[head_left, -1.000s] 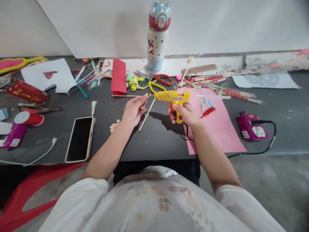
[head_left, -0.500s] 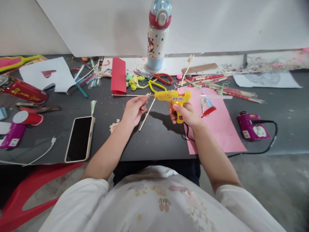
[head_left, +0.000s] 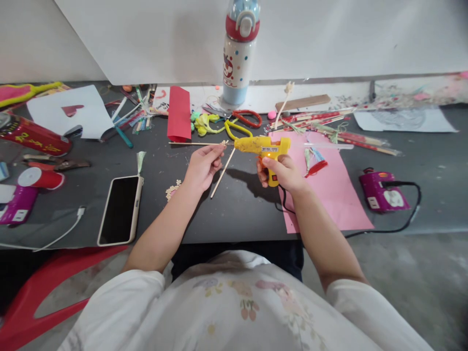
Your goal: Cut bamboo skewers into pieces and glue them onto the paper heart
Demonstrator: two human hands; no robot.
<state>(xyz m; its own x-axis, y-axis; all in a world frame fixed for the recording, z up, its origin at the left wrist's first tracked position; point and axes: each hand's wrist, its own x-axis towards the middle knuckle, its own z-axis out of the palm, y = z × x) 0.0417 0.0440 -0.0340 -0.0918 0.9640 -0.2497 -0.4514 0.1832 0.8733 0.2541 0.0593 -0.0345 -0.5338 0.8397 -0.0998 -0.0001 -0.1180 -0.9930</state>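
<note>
One yellow plastic glue gun [head_left: 259, 145], barrel [head_left: 247, 145] smudged, light [head_left: 269, 155] on, gripped in my right hand [head_left: 282, 171], nozzle [head_left: 237, 144] near my left fingers [head_left: 214, 152] pinching one tiny cream piece [head_left: 224, 143]; two thin pale wooden sticks [head_left: 224, 172] beside them

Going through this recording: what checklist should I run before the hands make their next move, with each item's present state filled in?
1. Yellow glue gun gripped in the right hand: ok.
2. Small pale piece pinched in the left hand: ok.
3. Orange light on the gun lit: ok.
4. Clear glue stick loaded: ok, it sticks out of the gun's back.
5. Left hand well clear of the nozzle: not ok, its fingertips are close to the tip.
6. Glue on the piece: cannot tell, too small.
</note>
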